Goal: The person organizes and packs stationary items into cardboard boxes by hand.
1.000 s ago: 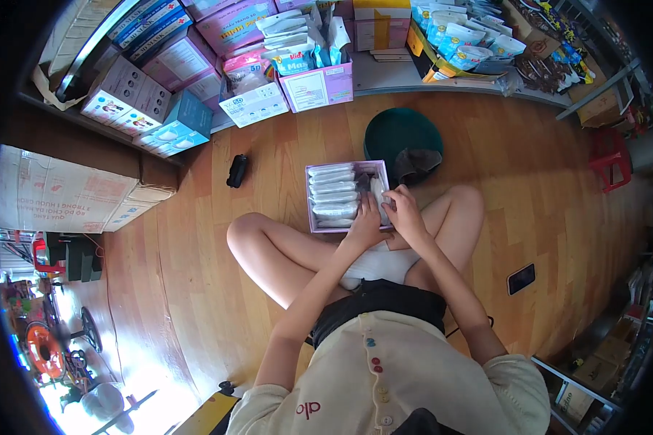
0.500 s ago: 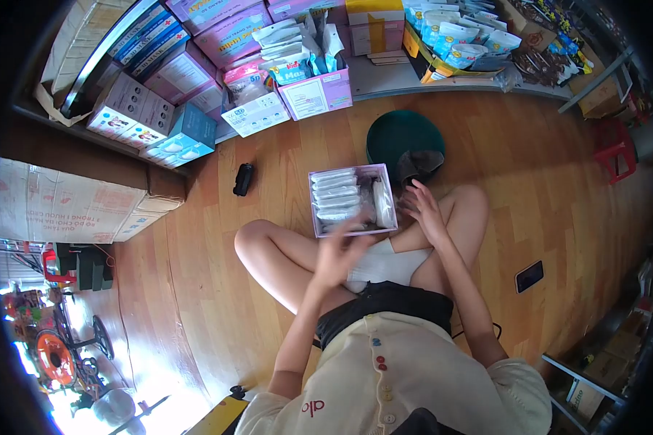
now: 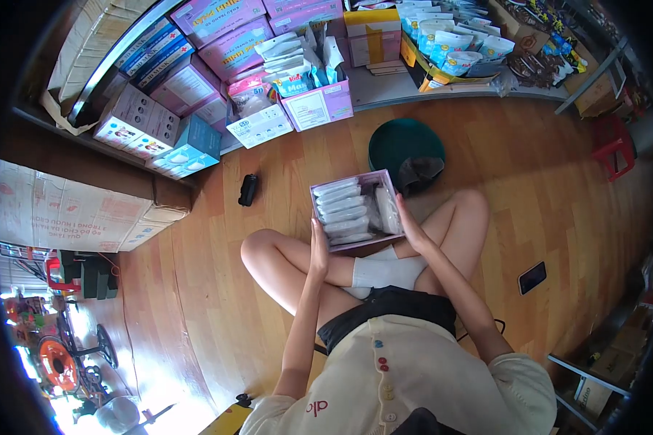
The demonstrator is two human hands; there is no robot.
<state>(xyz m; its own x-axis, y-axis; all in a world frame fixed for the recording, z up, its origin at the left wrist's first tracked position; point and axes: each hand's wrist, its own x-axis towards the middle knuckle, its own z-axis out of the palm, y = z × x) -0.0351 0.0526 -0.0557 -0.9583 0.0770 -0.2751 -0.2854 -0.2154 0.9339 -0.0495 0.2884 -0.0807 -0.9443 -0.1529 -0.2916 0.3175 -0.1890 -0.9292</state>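
Observation:
An open pale purple box [image 3: 367,243] rests in front of my crossed legs, tilted slightly. Inside it, a row of white packets in clear wrapping [image 3: 339,205] fills the left part, and more clear-wrapped packets [image 3: 387,210] stand along the right. My left hand [image 3: 319,245] presses against the box's left side with its fingers straight. Against the right side lies my right hand [image 3: 411,226], so the box is held between both palms. Just beyond the box is a dark green round bin [image 3: 395,138] with a dark cloth or bag [image 3: 421,172] over its near rim.
Shelves at the back carry purple boxes [image 3: 236,51] and bags of white-and-blue packets [image 3: 453,47]. On the wooden floor lie a small black object [image 3: 248,190] to the left and a phone [image 3: 532,278] to the right. A large carton [image 3: 72,210] stands far left.
Both hands have come down onto the box's sides from above and beside it. The box has turned slightly. The view has shifted a little.

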